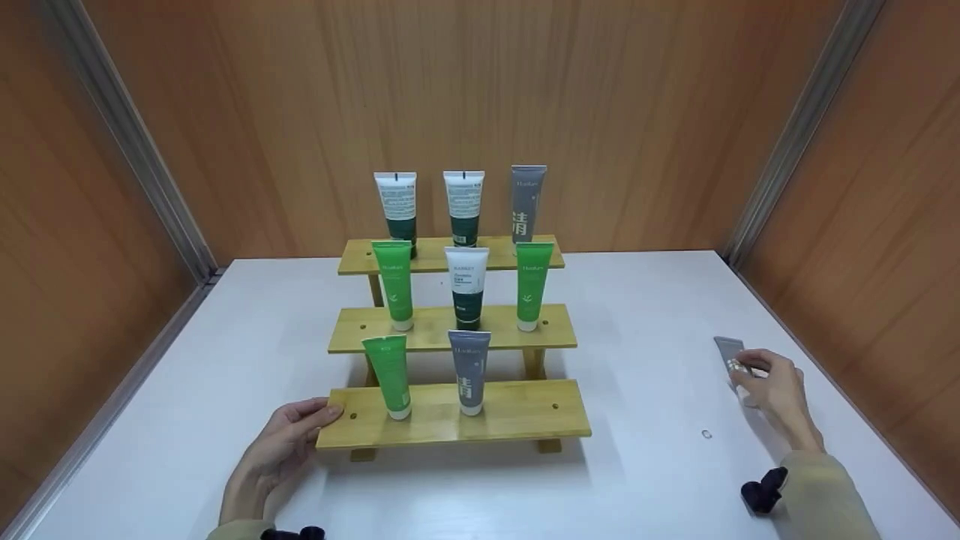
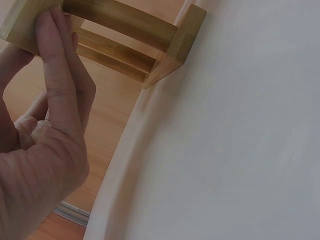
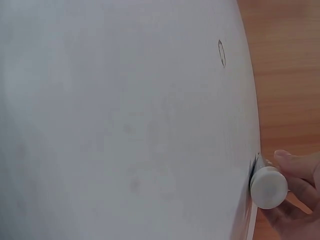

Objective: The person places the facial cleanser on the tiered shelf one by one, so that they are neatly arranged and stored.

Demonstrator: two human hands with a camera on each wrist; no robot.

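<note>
A three-tiered wooden display stand [image 1: 517, 420] carries several upright tubes. My left hand [image 1: 281, 442] grips the left end of its lowest shelf, thumb on top; in the left wrist view the fingers [image 2: 57, 75] press against the wood from below. Far to the right, my right hand [image 1: 776, 386] pinches a grey squeeze tube [image 1: 727, 346] lying on the table, its white cap [image 3: 269, 188] facing the right wrist camera. The lowest shelf holds a green tube [image 1: 389, 375] and another grey tube [image 1: 469, 371], with bare wood to their right.
On the middle shelf, a white-and-dark-green tube [image 1: 467, 281] stands between two green tubes. Two more white-and-dark-green tubes and a grey tube [image 1: 527, 199] occupy the top shelf. A small ring mark [image 1: 706, 434] shows on the white table [image 1: 645, 322]. Wooden panels [image 1: 465, 90] enclose the back and sides.
</note>
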